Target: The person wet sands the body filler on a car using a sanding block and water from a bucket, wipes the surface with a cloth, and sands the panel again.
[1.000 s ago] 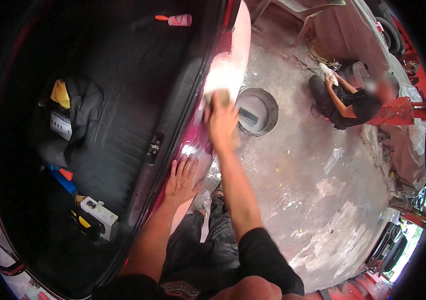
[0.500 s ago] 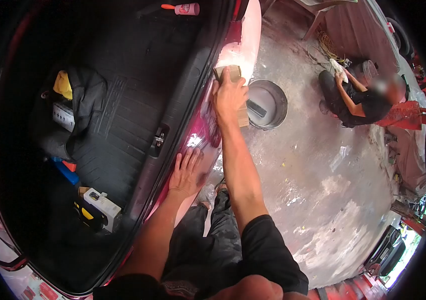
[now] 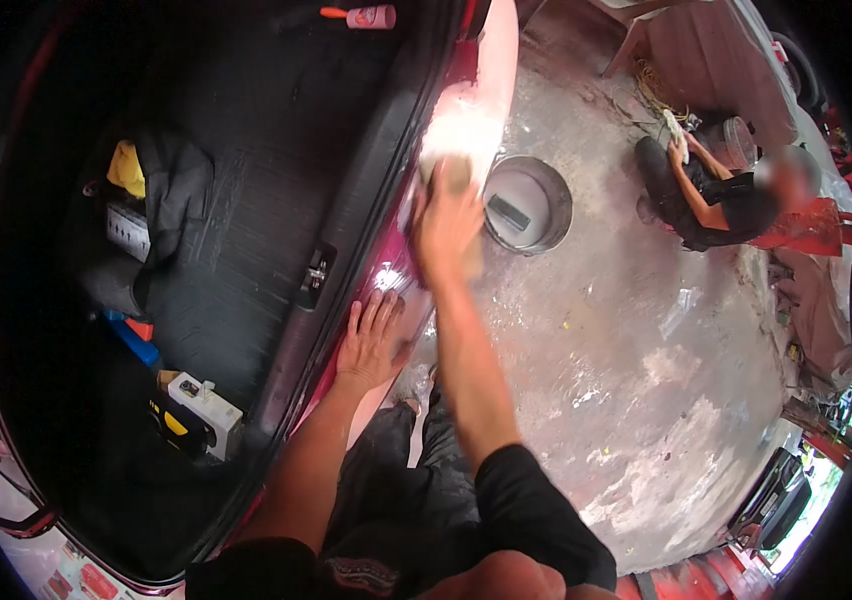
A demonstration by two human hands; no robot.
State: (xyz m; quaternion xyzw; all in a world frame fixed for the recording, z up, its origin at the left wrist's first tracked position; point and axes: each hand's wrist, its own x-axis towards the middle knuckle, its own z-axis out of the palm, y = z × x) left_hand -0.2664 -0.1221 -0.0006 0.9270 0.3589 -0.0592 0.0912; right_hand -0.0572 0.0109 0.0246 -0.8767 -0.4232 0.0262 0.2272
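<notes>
My right hand (image 3: 451, 232), blurred by motion, grips a tan sanding block (image 3: 460, 172) and presses it on the car's rear bodywork. Under and ahead of the block lies a pale, bright patch (image 3: 464, 118) of the panel; the rest of the car panel (image 3: 402, 255) near my hands is glossy dark red. Lower down, my left hand (image 3: 372, 342) rests flat on the same panel, fingers spread and holding nothing. To the right of the block, on the floor, a round basin (image 3: 568, 215) contains greyish liquid and a dark rectangular block (image 3: 509, 213).
Left of the panel is the open car trunk (image 3: 246, 110) with a dark cloth (image 3: 178, 180), a boxed item (image 3: 204, 408) and a pink bottle (image 3: 374, 16). On the concrete floor (image 3: 626, 330) at right, a person (image 3: 736, 205) sits holding something white, beside a bucket (image 3: 736, 145).
My right hand and the sanding block have slid down along the panel, towards me and slightly left. My left hand stays nearly in place.
</notes>
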